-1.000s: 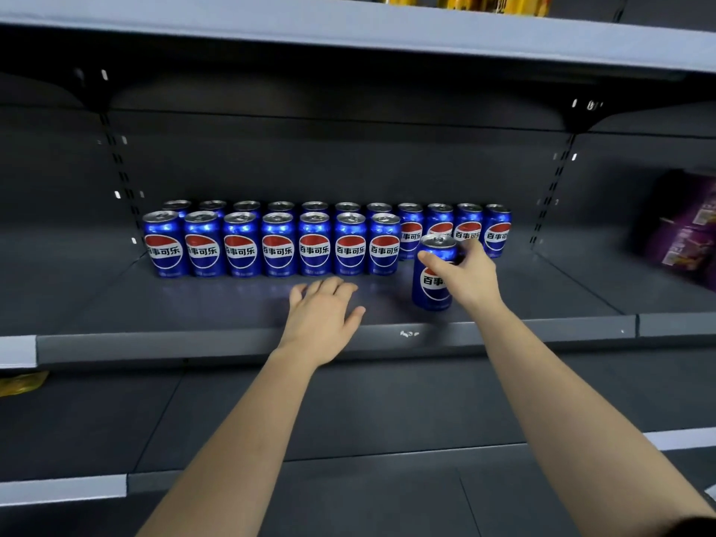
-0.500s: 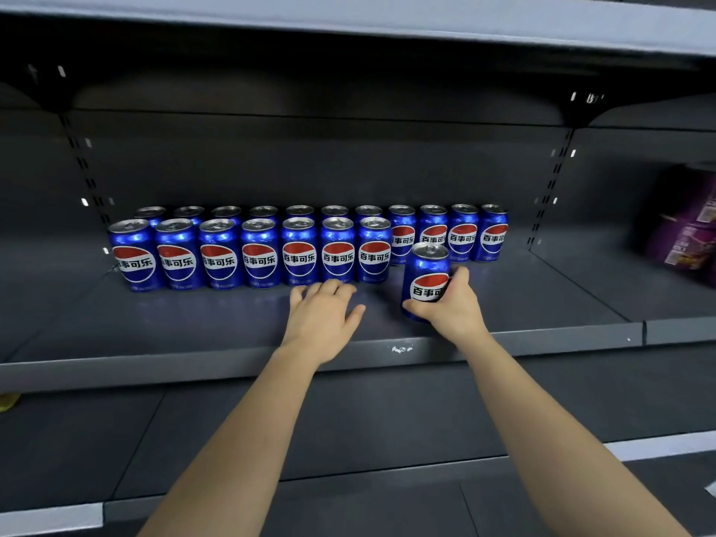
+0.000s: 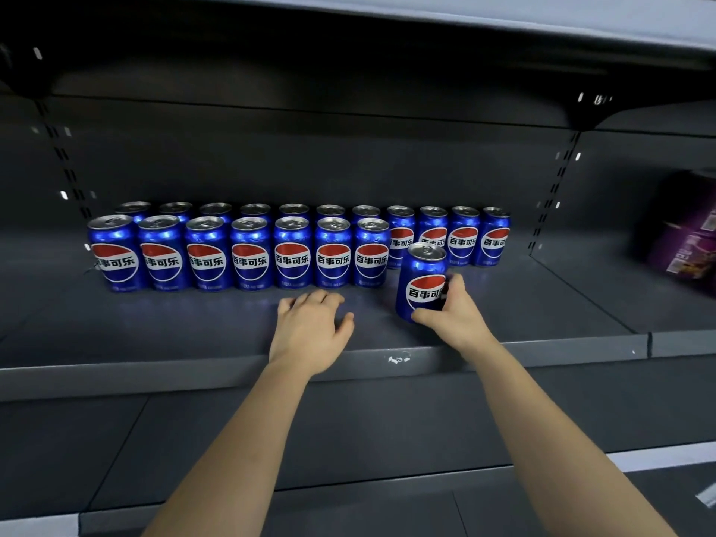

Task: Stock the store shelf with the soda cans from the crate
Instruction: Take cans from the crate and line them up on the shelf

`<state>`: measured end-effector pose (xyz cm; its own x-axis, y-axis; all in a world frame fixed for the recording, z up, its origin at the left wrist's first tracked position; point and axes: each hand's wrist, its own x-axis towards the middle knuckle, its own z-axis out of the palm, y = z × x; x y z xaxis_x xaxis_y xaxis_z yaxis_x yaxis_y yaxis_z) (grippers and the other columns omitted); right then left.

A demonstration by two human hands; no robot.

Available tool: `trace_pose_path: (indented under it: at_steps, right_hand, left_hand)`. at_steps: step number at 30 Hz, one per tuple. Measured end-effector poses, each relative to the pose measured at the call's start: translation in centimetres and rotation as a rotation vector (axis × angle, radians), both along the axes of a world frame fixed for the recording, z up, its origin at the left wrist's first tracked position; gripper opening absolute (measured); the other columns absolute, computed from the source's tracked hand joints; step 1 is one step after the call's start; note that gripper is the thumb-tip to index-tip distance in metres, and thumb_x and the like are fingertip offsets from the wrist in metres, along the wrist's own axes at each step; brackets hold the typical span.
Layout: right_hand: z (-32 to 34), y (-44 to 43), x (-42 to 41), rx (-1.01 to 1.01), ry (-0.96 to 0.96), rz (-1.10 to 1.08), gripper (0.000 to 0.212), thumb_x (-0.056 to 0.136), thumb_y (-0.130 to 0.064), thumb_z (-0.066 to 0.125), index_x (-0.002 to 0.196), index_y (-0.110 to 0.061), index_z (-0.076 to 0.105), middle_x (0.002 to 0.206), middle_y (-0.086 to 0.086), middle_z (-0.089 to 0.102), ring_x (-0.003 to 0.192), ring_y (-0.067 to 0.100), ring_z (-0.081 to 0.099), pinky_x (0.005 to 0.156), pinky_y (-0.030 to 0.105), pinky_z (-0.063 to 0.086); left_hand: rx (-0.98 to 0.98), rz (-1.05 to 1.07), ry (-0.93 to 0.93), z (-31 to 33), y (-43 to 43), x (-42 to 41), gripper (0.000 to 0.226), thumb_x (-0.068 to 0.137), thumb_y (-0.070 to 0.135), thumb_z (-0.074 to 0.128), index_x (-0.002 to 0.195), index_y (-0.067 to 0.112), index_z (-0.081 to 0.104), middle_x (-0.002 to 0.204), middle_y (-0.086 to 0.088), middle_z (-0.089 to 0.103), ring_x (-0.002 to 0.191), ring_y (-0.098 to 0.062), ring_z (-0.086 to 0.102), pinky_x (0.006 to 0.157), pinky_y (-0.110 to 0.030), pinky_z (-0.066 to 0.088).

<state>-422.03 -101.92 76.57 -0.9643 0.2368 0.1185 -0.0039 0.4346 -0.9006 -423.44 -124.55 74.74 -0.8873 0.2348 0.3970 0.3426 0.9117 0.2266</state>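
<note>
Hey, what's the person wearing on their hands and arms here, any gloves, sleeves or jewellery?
Nothing shows. The left hand and right hand are bare: no gloves, rings or bands. The left forearm and right forearm are uncovered to the frame's bottom edge, with no sleeve, watch or marking in view.

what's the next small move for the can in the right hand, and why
Probably slide the held can back and a little left, into the gap beside the last front-row can. The right hand grips it upright, forward of that row, and the front row stops short while the back row runs on to the right. The left hand lies flat, out of the way.
</note>
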Motion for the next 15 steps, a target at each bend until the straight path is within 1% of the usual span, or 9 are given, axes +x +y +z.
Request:
trace_pose_path:
  at_steps: [3, 5, 7, 10, 12, 15]
  right_hand:
    - [0.2, 0.1, -0.8, -0.059, -0.012, 0.010, 0.065, 0.072, -0.007, 0.079, 0.123, -0.022, 0.040, 0.108, -0.011, 0.060, 0.097, 0.002, 0.057, 0.082, 0.026, 0.047]
    - [0.4, 0.0, -1.6, -0.066, -0.024, 0.003, 0.065, 0.073, -0.006, 0.079, 0.122, -0.023, 0.040, 0.104, -0.014, 0.057, 0.092, 0.000, 0.056, 0.082, 0.026, 0.046]
    - [0.5, -0.2, -2.5, -0.047, -0.032, -0.020, 0.066, 0.073, -0.007, 0.080, 0.124, -0.023, 0.040, 0.103, -0.014, 0.056, 0.091, 0.002, 0.056, 0.085, 0.029, 0.047]
    - [0.6, -0.6, -4.0, -0.002, -0.045, -0.062, 0.072, 0.072, -0.012, 0.081, 0.131, -0.017, 0.040, 0.114, -0.006, 0.056, 0.102, 0.014, 0.057, 0.093, 0.036, 0.049]
    - [0.5, -0.7, -4.8, 0.025, -0.047, -0.089, 0.073, 0.073, -0.014, 0.081, 0.133, -0.015, 0.040, 0.119, -0.002, 0.056, 0.103, 0.015, 0.055, 0.092, 0.035, 0.048]
    - [0.4, -1.0, -5.7, 0.043, -0.026, -0.118, 0.070, 0.076, -0.014, 0.081, 0.134, -0.011, 0.041, 0.126, 0.003, 0.056, 0.103, 0.015, 0.053, 0.084, 0.030, 0.043]
  left_hand:
    - [0.024, 0.013, -0.009, 0.1, -0.2, -0.1, 0.042, 0.096, 0.045, 0.040, 0.133, 0.027, 0.050, 0.132, 0.007, 0.054, 0.123, -0.015, 0.047, 0.106, -0.035, 0.022]
    - [0.039, 0.010, -0.005, 0.1, -0.2, -0.1, 0.041, 0.096, 0.045, 0.041, 0.131, 0.027, 0.051, 0.130, 0.007, 0.055, 0.121, -0.014, 0.048, 0.105, -0.035, 0.023]
    - [0.043, 0.005, 0.007, 0.0, -0.2, 0.0, 0.040, 0.095, 0.045, 0.041, 0.129, 0.028, 0.052, 0.128, 0.008, 0.056, 0.118, -0.013, 0.049, 0.103, -0.033, 0.024]
    - [0.047, 0.008, 0.002, 0.0, -0.3, -0.1, 0.040, 0.095, 0.044, 0.041, 0.129, 0.028, 0.052, 0.128, 0.008, 0.056, 0.118, -0.013, 0.049, 0.104, -0.033, 0.024]
    - [0.055, 0.011, -0.002, 0.0, -0.3, -0.1, 0.040, 0.095, 0.044, 0.041, 0.129, 0.027, 0.052, 0.129, 0.008, 0.055, 0.119, -0.013, 0.048, 0.105, -0.033, 0.023]
    - [0.067, 0.015, -0.005, 0.1, -0.3, 0.0, 0.040, 0.095, 0.044, 0.042, 0.129, 0.027, 0.052, 0.129, 0.007, 0.055, 0.119, -0.014, 0.048, 0.105, -0.033, 0.023]
